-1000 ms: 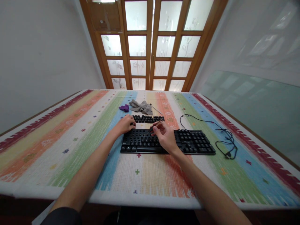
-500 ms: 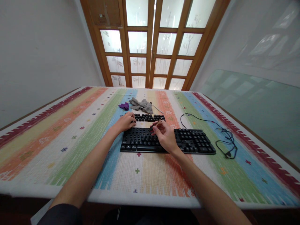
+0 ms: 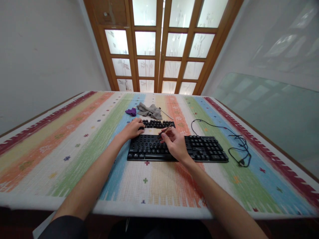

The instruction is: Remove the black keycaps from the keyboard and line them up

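Black keyboard lies flat on a striped tablecloth; R hand pinches a small dark tool over mid keyboard; L hand, curled, is at left end of loose keys just behind, can't tell if gripping one; grey cloth & purple cloth farther back

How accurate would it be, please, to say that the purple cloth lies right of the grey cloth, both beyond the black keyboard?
In the head view, the purple cloth lies left, not right, of the grey cloth; both are beyond the black keyboard.
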{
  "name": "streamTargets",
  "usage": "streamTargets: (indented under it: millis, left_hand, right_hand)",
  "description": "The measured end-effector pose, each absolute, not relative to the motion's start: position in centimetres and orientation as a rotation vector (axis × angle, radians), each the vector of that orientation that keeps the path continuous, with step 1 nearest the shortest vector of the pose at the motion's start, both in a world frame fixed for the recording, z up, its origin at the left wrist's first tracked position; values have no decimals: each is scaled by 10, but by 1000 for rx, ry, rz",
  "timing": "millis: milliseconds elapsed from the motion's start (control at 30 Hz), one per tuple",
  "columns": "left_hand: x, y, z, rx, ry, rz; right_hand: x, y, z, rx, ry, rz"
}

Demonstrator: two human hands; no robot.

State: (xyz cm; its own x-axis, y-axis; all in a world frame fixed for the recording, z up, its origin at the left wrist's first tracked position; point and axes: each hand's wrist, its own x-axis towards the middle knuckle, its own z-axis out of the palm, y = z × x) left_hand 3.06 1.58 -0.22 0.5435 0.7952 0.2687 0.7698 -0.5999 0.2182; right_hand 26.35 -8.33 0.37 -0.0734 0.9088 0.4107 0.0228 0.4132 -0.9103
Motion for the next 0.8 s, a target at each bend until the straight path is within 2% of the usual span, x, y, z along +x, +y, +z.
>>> streamTargets:
  millis: [800]
  left_hand:
    - [31, 16, -2, 2653, 1463, 557]
  right_hand:
    - [264, -84, 5, -878, -1479, 892]
